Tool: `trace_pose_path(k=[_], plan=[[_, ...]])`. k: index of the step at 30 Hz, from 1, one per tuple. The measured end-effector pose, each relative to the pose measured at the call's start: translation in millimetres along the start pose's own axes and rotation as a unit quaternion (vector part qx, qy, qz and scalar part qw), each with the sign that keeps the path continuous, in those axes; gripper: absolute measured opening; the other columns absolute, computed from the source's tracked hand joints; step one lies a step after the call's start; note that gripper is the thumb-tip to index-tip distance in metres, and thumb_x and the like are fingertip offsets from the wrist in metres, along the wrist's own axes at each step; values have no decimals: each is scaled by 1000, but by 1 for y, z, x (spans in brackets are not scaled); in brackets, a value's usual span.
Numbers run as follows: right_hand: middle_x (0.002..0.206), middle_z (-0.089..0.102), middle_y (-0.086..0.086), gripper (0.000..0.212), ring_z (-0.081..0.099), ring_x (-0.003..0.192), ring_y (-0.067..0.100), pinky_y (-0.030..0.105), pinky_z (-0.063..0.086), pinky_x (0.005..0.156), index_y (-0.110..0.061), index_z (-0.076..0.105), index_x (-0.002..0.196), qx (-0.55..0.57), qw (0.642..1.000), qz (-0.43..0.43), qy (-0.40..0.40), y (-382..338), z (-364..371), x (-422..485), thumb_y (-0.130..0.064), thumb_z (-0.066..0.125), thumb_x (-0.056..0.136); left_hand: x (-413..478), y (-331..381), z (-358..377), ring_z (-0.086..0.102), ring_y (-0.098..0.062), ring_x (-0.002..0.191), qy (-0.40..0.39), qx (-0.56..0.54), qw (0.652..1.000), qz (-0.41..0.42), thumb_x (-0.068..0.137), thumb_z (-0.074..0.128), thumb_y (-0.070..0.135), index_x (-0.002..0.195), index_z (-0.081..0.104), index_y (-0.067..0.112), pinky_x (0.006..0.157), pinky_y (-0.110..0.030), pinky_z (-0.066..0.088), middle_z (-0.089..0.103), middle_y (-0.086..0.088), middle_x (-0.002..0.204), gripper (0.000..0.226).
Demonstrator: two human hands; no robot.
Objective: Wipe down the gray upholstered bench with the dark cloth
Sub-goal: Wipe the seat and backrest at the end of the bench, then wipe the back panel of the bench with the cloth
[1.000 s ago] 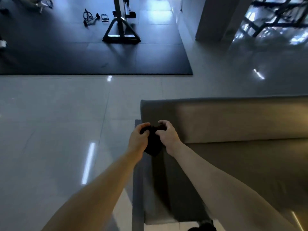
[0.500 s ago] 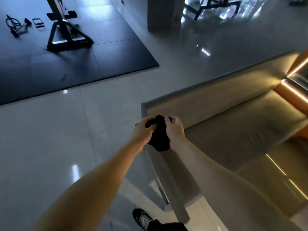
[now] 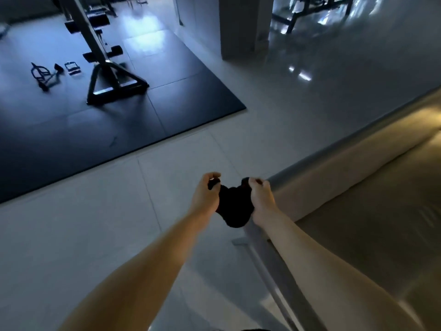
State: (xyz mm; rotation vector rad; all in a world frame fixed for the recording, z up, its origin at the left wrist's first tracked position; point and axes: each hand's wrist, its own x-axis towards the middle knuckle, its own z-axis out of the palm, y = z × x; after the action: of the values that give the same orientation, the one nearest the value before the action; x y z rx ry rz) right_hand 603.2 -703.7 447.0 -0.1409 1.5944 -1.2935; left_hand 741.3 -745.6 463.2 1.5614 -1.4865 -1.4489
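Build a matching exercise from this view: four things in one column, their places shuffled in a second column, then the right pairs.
Things
1. dark cloth
2. gray bench
3. black mat
4. loose handles

Places
A. lying on the mat, left of the metal stand
B. gripped between the left hand and the right hand
C. along the right side of the view
D. spread on the tiled floor at upper left, under the stand

Pairs: 1-B, 2-C, 3-D, 4-A.
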Motion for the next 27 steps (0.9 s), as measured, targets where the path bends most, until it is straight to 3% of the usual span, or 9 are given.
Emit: trace_pose_path(k=[3, 5, 7, 10, 14, 18, 21, 25, 27], plan=[[119, 55, 14, 35, 63, 101, 29, 44, 59, 80, -26, 43, 126, 55, 998, 0, -21, -28, 25, 24, -14, 56, 96, 57, 9, -16, 55, -17, 117, -44, -9, 999, 3, 99, 48, 6, 134, 50, 31, 100, -38, 50, 53, 4, 132, 43], [116, 53, 13, 48, 60, 92, 25, 34, 53, 64, -24, 42, 129, 73, 997, -16, -12, -46, 45, 44, 0, 51, 89, 98, 18, -20, 57, -18, 114, -95, 4, 995, 12, 96, 52, 5, 134, 50, 30, 90, -33, 53, 51, 3, 131, 46], [119, 51, 14, 55, 58, 96, 28, 38, 56, 69, -23, 45, 125, 80, 996, -23, 13, -63, 68, 72, 8, 46, 80, 145, 26, -19, 62, -19, 103, -154, 32, 988, 5, 92, 57, 6, 128, 54, 29, 73, -27, 52, 57, -4, 125, 42], [125, 52, 17, 54, 58, 110, 36, 55, 55, 95, -26, 53, 112, 75, 995, -35, 62, -86, 104, 124, 8, 46, 70, 216, 40, -15, 67, -23, 103, -261, 50, 964, -17, 80, 72, 17, 117, 61, 30, 74, -30, 56, 58, -11, 126, 41], [118, 59, 16, 41, 61, 109, 35, 53, 56, 93, -16, 61, 110, 117, 978, -36, 168, -128, 131, 175, 9, 47, 80, 300, 78, 0, 68, -23, 100, -365, 144, 919, 36, 80, 69, 23, 112, 65, 24, 89, -42, 59, 65, -9, 113, 33], [115, 64, 16, 31, 63, 106, 32, 52, 57, 94, -16, 69, 104, 139, 958, -39, 249, -171, 128, 206, 2, 50, 87, 363, 118, 35, 65, -24, 89, -401, 340, 835, 161, 77, 55, 46, 84, 63, 32, 73, -38, 51, 67, 0, 90, 18], [112, 66, 18, 26, 64, 105, 34, 50, 58, 92, -12, 70, 98, 163, 941, -55, 291, -201, 121, 230, 1, 50, 89, 398, 146, 70, 62, -27, 99, -389, 400, 801, 218, 88, 56, 35, 82, 60, 29, 76, -34, 43, 68, -7, 103, 10], [97, 69, 19, 19, 68, 89, 34, 41, 59, 69, -6, 72, 95, 191, 918, -69, 342, -235, 108, 274, -9, 54, 95, 446, 168, 123, 31, -29, 146, -397, 382, 792, 262, 96, 52, 31, 110, 72, 21, 113, -42, 27, 47, -12, 150, 26], [94, 71, 20, 21, 68, 84, 33, 41, 59, 68, -3, 73, 95, 203, 906, -69, 364, -253, 99, 301, -9, 53, 95, 471, 181, 149, 52, -31, 128, -422, 334, 801, 262, 96, 54, 27, 104, 72, 17, 99, -37, 44, 60, -13, 134, 22]])
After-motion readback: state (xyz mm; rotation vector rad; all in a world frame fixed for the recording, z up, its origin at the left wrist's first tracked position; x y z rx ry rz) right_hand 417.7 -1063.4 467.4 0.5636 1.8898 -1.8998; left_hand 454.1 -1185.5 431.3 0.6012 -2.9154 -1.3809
